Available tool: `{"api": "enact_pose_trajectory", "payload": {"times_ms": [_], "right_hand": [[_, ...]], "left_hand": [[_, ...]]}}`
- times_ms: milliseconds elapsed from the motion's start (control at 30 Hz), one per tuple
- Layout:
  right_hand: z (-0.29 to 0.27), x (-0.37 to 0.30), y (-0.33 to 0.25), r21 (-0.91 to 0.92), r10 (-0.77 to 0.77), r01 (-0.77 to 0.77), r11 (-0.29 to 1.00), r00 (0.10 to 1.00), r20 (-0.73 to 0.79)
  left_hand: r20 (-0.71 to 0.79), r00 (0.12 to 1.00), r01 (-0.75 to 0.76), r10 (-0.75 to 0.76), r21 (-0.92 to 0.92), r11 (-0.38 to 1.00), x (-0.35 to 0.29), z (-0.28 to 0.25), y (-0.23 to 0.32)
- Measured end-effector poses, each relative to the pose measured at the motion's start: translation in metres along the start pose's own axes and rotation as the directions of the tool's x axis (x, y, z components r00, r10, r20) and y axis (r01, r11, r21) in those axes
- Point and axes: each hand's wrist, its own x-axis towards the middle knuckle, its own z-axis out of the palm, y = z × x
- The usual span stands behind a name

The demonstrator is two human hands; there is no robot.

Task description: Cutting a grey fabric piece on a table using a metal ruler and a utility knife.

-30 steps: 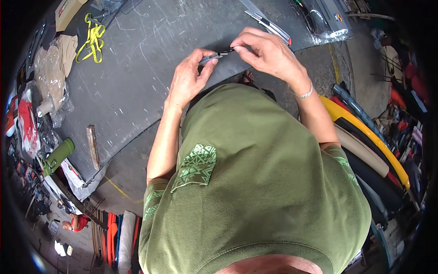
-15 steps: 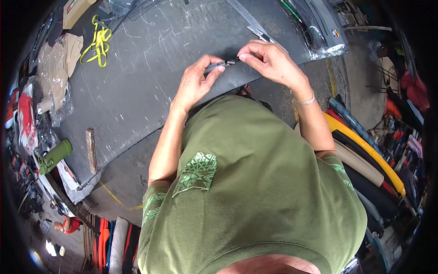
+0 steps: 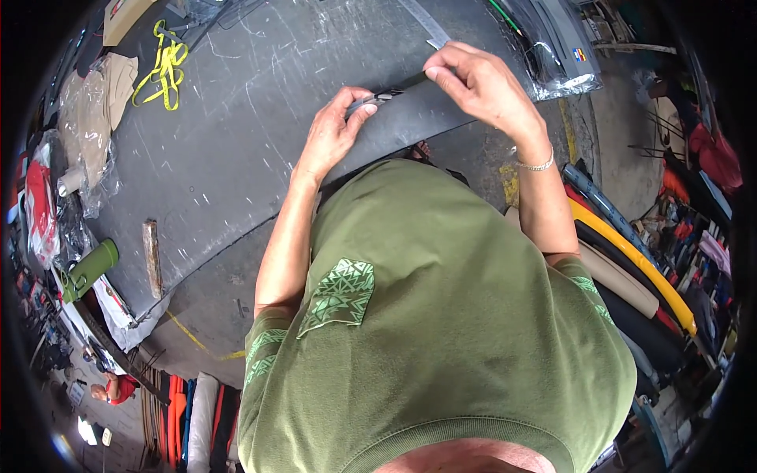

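Both hands are above the near edge of a scratched dark grey table (image 3: 260, 102). My left hand (image 3: 330, 132) pinches a small grey and dark piece with a metallic-looking end (image 3: 382, 98) between thumb and fingers; its exact kind is too small to make out. A narrow dark strip (image 3: 410, 82) seems to run from that piece toward my right hand (image 3: 485, 88). The right thumb and forefinger are pressed together at the strip's far end. Just beyond the right hand, a metal ruler (image 3: 424, 22) lies on the table.
A yellow tape measure (image 3: 164, 75) lies crumpled at the far left, near plastic-wrapped beige material (image 3: 91, 118). A short wooden stick (image 3: 152, 258) and a green bottle (image 3: 93, 268) are nearer. Clear plastic wrap (image 3: 560, 83) covers the right corner. Rolls of material (image 3: 619, 276) stand at right.
My right hand has moved up and to the right, away from the left, widening the gap between them. The left hand has risen slightly. The right hand now covers most of the cutter beside the ruler.
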Motion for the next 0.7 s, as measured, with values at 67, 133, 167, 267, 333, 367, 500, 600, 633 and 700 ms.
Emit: {"api": "enact_pose_trajectory", "payload": {"times_ms": [67, 133, 167, 267, 333, 367, 500, 600, 633, 700], "right_hand": [[0.002, 0.003, 0.019, 0.030, 0.019, -0.017, 0.999, 0.997, -0.081], [0.004, 0.004, 0.038, 0.166, 0.198, -0.177, 0.970, 0.973, -0.120], [0.015, 0.003, 0.058, 0.248, 0.243, -0.206, 0.947, 0.962, -0.128], [0.045, 0.003, 0.078, 0.400, 0.425, -0.429, 0.810, 0.899, 0.105], [0.075, -0.009, 0.097, 0.359, 0.362, -0.362, 0.860, 0.929, 0.070], [0.074, -0.009, 0.089, 0.223, 0.373, -0.368, 0.903, 0.928, 0.024], [0.064, -0.007, 0.057, 0.590, 0.487, -0.384, 0.710, 0.873, -0.018], [0.064, -0.002, 0.042, 0.991, 0.399, -0.065, -0.114, 0.911, 0.106], [0.066, 0.003, 0.038, 0.991, 0.438, 0.010, -0.134, 0.898, 0.050], [0.067, 0.010, 0.035, 0.978, 0.438, 0.078, -0.191, 0.899, 0.014]], "left_hand": [[0.001, 1.000, 0.005, -0.005, 0.005, 1.000, -0.003, -0.003, -0.009], [-0.053, 0.998, -0.024, 0.023, -0.014, 1.000, -0.007, -0.009, -0.018], [-0.069, 0.997, 0.038, -0.042, -0.066, 0.997, -0.008, -0.012, -0.018], [-0.163, 0.974, 0.092, -0.157, -0.352, 0.932, -0.014, -0.019, -0.042], [-0.171, 0.970, 0.099, -0.171, -0.367, 0.925, -0.016, -0.024, -0.034], [-0.192, 0.967, 0.096, -0.169, -0.339, 0.936, -0.019, -0.027, -0.032], [-0.033, 0.975, 0.183, -0.221, -0.446, 0.876, -0.026, -0.021, -0.012], [0.092, 0.977, 0.212, -0.191, -0.444, 0.871, -0.025, -0.006, 0.014], [0.119, 0.973, 0.228, -0.196, -0.422, 0.878, -0.022, -0.001, 0.024], [0.149, 0.969, 0.243, -0.199, -0.400, 0.884, -0.021, 0.005, 0.038]]}}
